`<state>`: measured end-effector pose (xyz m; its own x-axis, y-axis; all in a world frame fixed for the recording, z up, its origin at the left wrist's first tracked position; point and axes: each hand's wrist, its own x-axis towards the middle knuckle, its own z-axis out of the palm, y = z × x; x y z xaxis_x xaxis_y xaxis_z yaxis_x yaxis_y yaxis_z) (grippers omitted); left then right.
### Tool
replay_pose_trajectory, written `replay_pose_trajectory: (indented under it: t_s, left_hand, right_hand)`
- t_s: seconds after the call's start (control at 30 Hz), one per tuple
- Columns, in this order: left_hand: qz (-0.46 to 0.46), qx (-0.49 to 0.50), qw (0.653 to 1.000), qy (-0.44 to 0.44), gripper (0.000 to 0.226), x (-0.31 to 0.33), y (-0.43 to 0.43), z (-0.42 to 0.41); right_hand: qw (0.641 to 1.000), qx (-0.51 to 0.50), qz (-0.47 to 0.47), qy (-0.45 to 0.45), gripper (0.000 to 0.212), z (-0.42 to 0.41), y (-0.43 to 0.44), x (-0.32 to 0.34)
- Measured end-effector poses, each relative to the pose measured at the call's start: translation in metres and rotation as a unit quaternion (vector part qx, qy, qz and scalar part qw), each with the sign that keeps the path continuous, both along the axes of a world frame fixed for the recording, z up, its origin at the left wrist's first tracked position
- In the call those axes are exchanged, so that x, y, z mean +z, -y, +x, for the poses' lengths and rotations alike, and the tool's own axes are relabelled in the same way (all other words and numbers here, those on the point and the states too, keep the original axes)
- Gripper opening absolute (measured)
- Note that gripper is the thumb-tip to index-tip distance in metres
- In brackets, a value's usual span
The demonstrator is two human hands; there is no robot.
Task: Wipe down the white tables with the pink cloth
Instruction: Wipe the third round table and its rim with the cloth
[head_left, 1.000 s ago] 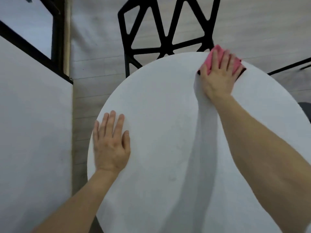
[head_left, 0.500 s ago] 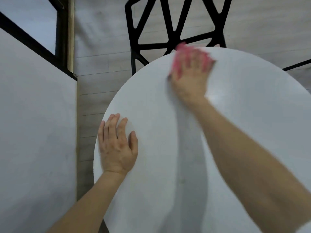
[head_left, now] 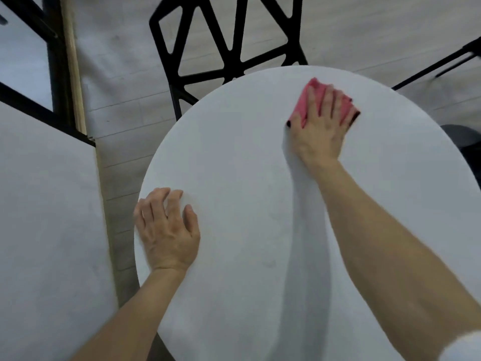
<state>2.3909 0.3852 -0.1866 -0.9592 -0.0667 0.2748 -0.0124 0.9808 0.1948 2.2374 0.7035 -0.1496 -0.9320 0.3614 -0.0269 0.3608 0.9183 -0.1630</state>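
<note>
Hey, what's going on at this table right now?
A person is wiping the round white table with a pink cloth. The right hand presses the cloth flat on the far part of the tabletop, near a black chair. The left hand rests on the table's near left edge, holding nothing. Another white table stands to the left.
</note>
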Motion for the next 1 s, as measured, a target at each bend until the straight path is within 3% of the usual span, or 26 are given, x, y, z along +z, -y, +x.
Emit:
replay_pose_trajectory:
  t_s: [0.07, 0.13, 0.2, 0.3, 0.43, 0.57, 0.7, 0.77, 0.83, 0.9, 1.0]
  left_hand:
    - [0.002, -0.021, 1.0, -0.011, 0.033, -0.001, 0.001, -0.001]
    - [0.003, -0.023, 1.0, -0.021, 0.032, -0.003, 0.003, -0.002]
    - [0.002, -0.019, 1.0, -0.024, 0.031, -0.005, 0.003, -0.002]
    - [-0.019, -0.049, 0.998, -0.018, 0.029, -0.004, 0.006, -0.003]
    - [-0.008, -0.15, 0.989, 0.003, 0.027, 0.015, -0.016, -0.004]
    - [0.004, -0.273, 0.958, 0.084, 0.039, 0.041, -0.088, -0.006]
    - [-0.078, -0.311, 0.922, 0.218, 0.068, 0.054, -0.12, -0.001]
    - [-0.101, -0.32, 0.908, 0.251, 0.082, 0.056, -0.117, -0.001]
    - [-0.117, -0.334, 0.896, 0.267, 0.093, 0.06, -0.114, -0.002]
    - [-0.141, -0.345, 0.886, 0.276, 0.105, 0.064, -0.114, -0.004]
    - [-0.146, -0.337, 0.888, 0.276, 0.114, 0.066, -0.117, -0.004]
  right_hand:
    - [0.982, 0.188, -0.007, -0.02, 0.067, 0.02, 0.098, -0.004]
    - [0.934, 0.357, -0.013, 0.004, 0.066, 0.041, 0.177, -0.001]
    - [0.915, 0.404, -0.02, 0.021, 0.065, 0.048, 0.196, 0.002]
    - [0.937, 0.348, -0.039, -0.015, 0.066, 0.049, 0.132, -0.007]
    - [0.998, 0.044, -0.032, -0.034, 0.07, 0.107, -0.06, -0.01]
    - [0.982, -0.188, -0.015, 0.01, 0.074, 0.218, -0.179, -0.006]
    - [0.95, -0.313, -0.011, 0.01, 0.074, 0.188, -0.137, -0.006]
    - [0.971, -0.24, -0.016, -0.001, 0.074, 0.128, -0.079, -0.004]
    - [0.997, -0.079, -0.016, -0.006, 0.076, 0.071, -0.005, -0.005]
    - [0.998, 0.032, -0.044, 0.006, 0.073, 0.041, 0.047, 0.002]
    - [0.995, 0.085, -0.054, -0.011, 0.068, 0.047, 0.036, -0.003]
